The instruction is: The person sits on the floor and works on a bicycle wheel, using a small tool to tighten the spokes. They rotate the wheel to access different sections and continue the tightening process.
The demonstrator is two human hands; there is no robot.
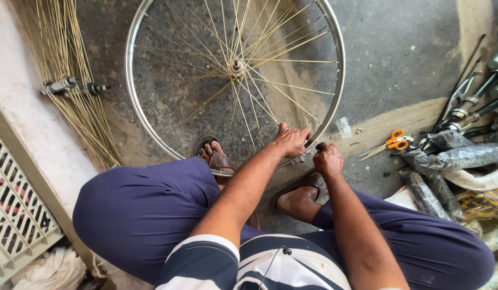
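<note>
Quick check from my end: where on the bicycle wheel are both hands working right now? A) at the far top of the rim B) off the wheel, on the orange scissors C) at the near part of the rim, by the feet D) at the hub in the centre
C: the left hand and right hand both sit on the near part of the rim, by the sandalled feet, away from the hub and the orange-handled scissors.

A bicycle repair workshop: a spoked wheel (235,80) on the concrete floor (399,59), loose spokes (71,96), a hub (74,86), scissors (391,144), tools (474,102).
</note>
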